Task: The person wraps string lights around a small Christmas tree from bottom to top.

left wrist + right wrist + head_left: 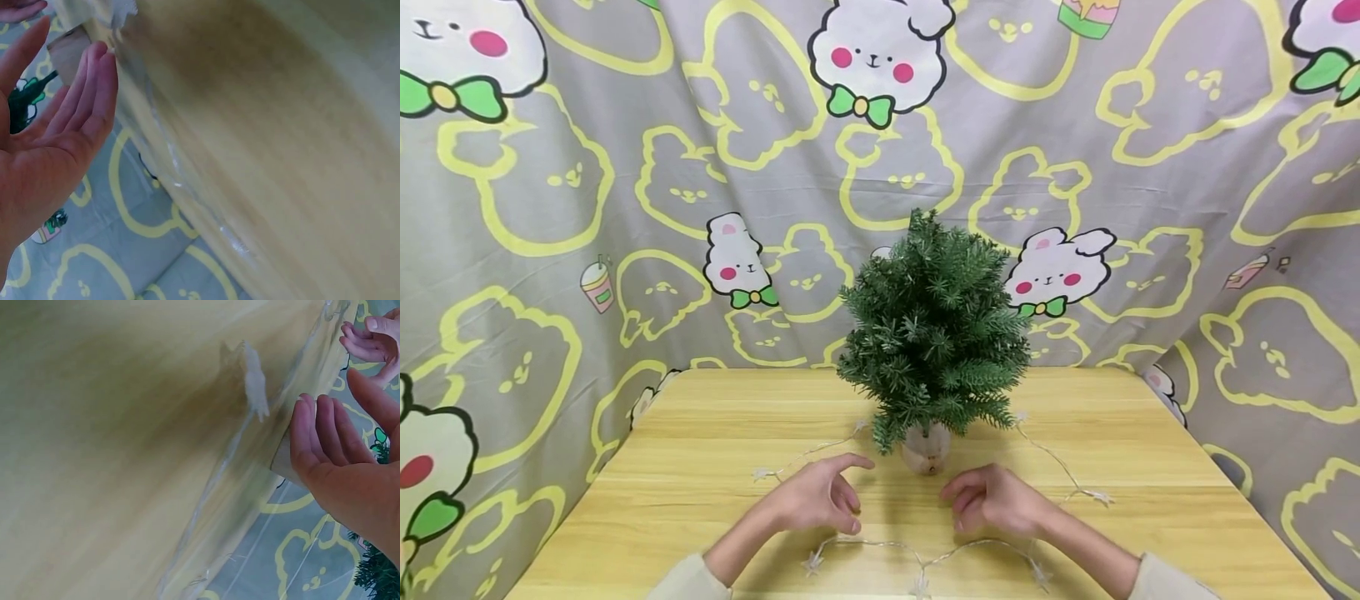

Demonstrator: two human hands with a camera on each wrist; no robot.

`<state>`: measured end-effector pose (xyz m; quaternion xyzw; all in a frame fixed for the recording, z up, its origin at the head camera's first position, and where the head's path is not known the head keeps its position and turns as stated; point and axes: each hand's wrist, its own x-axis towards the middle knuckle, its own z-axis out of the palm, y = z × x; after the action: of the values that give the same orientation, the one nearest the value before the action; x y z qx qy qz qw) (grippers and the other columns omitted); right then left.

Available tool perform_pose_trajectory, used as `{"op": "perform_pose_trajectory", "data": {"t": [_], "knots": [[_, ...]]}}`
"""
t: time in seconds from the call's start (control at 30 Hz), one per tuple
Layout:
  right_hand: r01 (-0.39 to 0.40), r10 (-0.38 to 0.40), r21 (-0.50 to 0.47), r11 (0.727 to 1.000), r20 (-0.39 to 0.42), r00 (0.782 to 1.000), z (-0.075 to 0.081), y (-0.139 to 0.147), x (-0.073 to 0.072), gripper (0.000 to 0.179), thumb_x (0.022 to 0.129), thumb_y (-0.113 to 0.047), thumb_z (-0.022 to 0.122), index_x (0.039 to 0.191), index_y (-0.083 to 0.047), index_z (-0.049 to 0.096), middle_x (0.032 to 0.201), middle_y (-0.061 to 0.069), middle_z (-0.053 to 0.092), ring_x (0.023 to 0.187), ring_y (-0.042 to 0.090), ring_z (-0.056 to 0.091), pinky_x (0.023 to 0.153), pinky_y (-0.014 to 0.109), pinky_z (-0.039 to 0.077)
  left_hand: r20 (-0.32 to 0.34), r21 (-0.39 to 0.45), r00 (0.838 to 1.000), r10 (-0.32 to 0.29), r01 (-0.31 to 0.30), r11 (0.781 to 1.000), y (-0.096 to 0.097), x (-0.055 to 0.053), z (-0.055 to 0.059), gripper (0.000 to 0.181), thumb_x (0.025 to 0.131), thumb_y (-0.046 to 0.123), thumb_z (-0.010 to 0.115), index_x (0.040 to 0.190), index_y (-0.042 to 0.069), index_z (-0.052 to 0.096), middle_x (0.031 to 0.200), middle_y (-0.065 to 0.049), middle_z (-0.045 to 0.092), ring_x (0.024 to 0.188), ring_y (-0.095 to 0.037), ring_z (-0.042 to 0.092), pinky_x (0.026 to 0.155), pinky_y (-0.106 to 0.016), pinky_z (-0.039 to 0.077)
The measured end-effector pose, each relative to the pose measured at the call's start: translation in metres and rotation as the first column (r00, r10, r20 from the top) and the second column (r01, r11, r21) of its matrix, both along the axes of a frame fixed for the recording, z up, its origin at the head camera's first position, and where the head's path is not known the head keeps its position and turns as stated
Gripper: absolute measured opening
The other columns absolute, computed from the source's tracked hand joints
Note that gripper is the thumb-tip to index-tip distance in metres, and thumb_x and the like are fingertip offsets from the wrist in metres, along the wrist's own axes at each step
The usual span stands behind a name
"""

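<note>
A small artificial pine tree (934, 333) stands upright on the table, its pale base (927, 450) showing below the branches. Around it lies a thin clear string of star lights (921, 583), looping behind the tree and across the front. Just left of the base, my left hand (822, 497) hovers with thumb and fingers apart and holds nothing. My right hand (992, 502), fingers loosely bent, is empty to the right of the base. One star (254, 384) of the string shows near the right hand's fingertips in the right wrist view.
The light wooden table (760, 425) reaches back to a grey curtain (805, 192) printed with cartoon animals, which hangs behind and along both sides. Parts of the light string (1060, 467) lie to the right of the tree, beyond the right hand.
</note>
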<state>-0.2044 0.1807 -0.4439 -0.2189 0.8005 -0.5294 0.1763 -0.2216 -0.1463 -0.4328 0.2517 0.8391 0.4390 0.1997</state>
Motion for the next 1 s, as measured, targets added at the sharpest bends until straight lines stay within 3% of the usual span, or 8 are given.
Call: {"op": "perform_pose_trajectory", "data": {"t": [0.23,0.57,0.8,1.0], "knots": [[-0.017,0.018,-0.025,1.0,0.063,0.998,-0.005,0.001,0.002,0.037,0.071,0.007,0.077,0.108,0.006,0.073,0.096,0.022,0.074,0.084,0.022,0.072,0.076,0.023,0.06,0.049,0.029,0.999,-0.022,0.021,0.999,0.001,0.003,-0.009,0.08,0.072,0.001,0.085,0.144,0.01,0.052,0.095,-0.013,0.071,0.079,-0.018,0.07,0.07,-0.026,0.058],[-0.058,0.059,-0.018,0.998,0.092,0.994,-0.013,0.003,0.004,0.027,0.072,0.005,0.079,0.099,0.003,0.075,0.093,0.019,0.074,0.081,0.019,0.07,0.072,0.022,0.06,0.065,0.018,0.997,-0.037,0.036,0.999,0.005,0.007,-0.009,0.069,0.068,-0.007,0.083,0.131,0.006,0.06,0.087,-0.012,0.071,0.071,-0.017,0.069,0.066,-0.025,0.058],[-0.047,0.045,0.048,0.998,0.045,0.998,-0.018,-0.001,0.005,0.023,0.068,0.004,0.081,0.09,-0.002,0.078,0.084,0.012,0.074,0.073,0.011,0.066,0.064,0.018,0.055,0.02,-0.048,0.999,-0.026,0.027,0.998,0.007,0.009,-0.014,0.043,0.067,-0.007,0.083,0.105,0.008,0.07,0.08,-0.005,0.07,0.067,-0.012,0.065,0.066,-0.023,0.056],[-0.033,0.035,0.103,0.994,-0.019,0.999,-0.021,-0.004,0.008,0.019,0.067,0.004,0.082,0.082,-0.006,0.077,0.074,0.004,0.07,0.065,0.006,0.061,0.059,0.018,0.051,0.009,-0.06,1.0,-0.028,0.028,0.998,0.008,0.009,-0.016,0.033,0.065,-0.011,0.079,0.091,0.008,0.07,0.077,-0.003,0.069,0.068,-0.01,0.064,0.066,-0.022,0.055]]}}
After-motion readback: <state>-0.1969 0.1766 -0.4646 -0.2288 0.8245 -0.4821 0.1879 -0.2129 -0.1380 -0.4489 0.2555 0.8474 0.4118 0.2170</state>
